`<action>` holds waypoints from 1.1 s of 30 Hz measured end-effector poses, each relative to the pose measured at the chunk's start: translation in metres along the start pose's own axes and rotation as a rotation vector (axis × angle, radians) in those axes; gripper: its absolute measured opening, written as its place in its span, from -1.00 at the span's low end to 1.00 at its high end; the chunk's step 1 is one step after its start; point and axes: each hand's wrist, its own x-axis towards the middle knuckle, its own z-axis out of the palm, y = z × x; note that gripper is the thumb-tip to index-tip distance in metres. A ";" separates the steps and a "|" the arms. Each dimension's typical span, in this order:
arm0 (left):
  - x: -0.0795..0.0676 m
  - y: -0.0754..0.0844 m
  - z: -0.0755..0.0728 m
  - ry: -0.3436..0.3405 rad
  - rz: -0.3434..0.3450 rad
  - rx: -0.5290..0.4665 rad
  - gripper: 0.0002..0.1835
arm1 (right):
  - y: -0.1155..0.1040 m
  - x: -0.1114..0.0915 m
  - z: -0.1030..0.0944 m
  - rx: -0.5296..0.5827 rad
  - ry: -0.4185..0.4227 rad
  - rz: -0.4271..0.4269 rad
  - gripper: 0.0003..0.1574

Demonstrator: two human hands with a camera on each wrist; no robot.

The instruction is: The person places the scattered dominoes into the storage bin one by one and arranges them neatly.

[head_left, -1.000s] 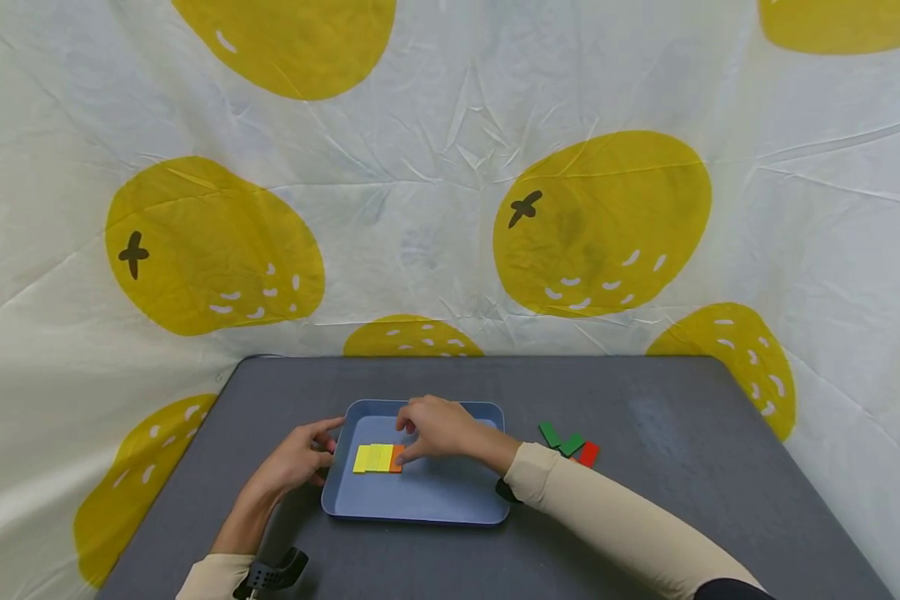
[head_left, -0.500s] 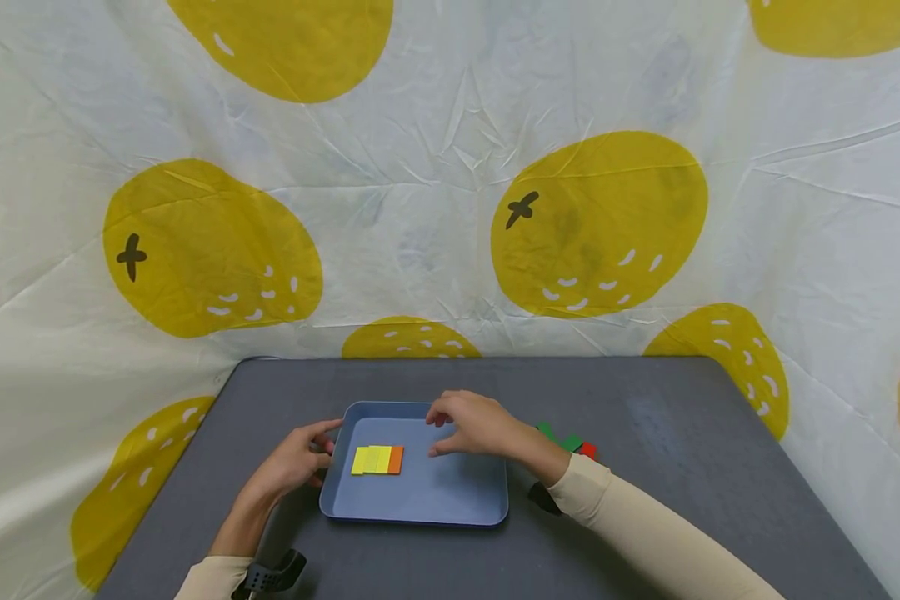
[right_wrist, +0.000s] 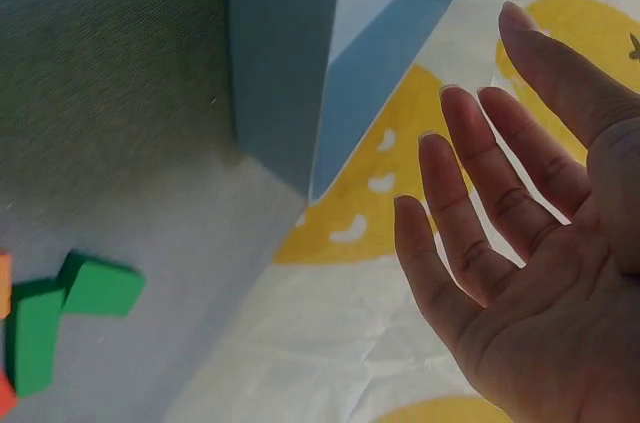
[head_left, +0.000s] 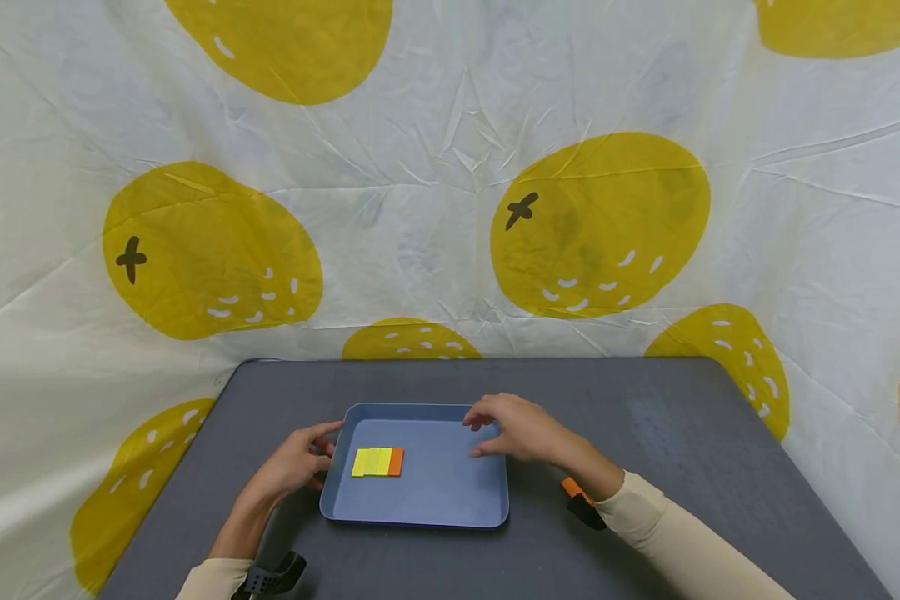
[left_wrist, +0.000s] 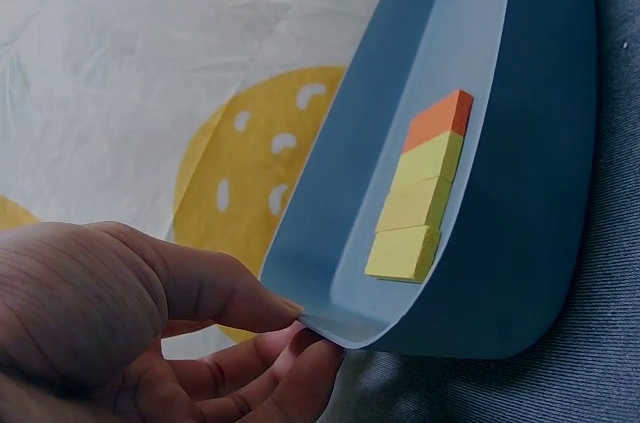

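A blue tray [head_left: 450, 500] lies on the table. Inside its left half, three yellow blocks [left_wrist: 418, 203] and one orange block [left_wrist: 440, 121] form a row, touching side by side; they are flat and rectangular. At the tray's left edge, my left hand [head_left: 294, 458] holds the rim, with thumb and fingertips against it in the left wrist view. My right hand [head_left: 521, 429] hovers over the tray's right edge, holding nothing. Its fingers [right_wrist: 465, 233] are spread and loosely bent in the right wrist view.
Right of the tray, green blocks [right_wrist: 100, 285] lie on the grey table [head_left: 690, 433], with orange and red ones partly cut off in the right wrist view. The right forearm mostly covers this group in the head view. A lemon-patterned cloth [head_left: 420, 233] hangs behind.
My right hand has let go of the orange block, leaving it beside the yellow ones, and has moved right to the tray's far side. The left hand has stayed at the rim.
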 end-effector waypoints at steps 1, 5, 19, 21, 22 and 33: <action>0.000 0.000 0.000 0.000 0.002 0.001 -0.31 | 0.002 -0.003 -0.002 0.001 0.001 -0.001 -0.55; 0.000 0.001 0.000 -0.001 -0.002 0.005 -0.31 | 0.010 -0.014 -0.008 0.002 0.009 0.001 -0.55; 0.003 0.004 -0.002 -0.015 0.004 0.007 -0.32 | 0.039 -0.051 -0.020 -0.003 -0.015 0.027 -0.52; 0.003 0.004 -0.002 -0.015 0.008 0.006 -0.32 | 0.044 -0.058 -0.021 0.008 -0.032 0.022 -0.52; 0.003 0.003 -0.002 -0.016 0.010 0.006 -0.32 | 0.047 -0.062 -0.022 0.021 -0.044 0.021 -0.52; 0.004 0.003 -0.002 -0.016 0.016 0.016 -0.32 | 0.070 -0.094 -0.018 0.110 -0.121 0.008 -0.47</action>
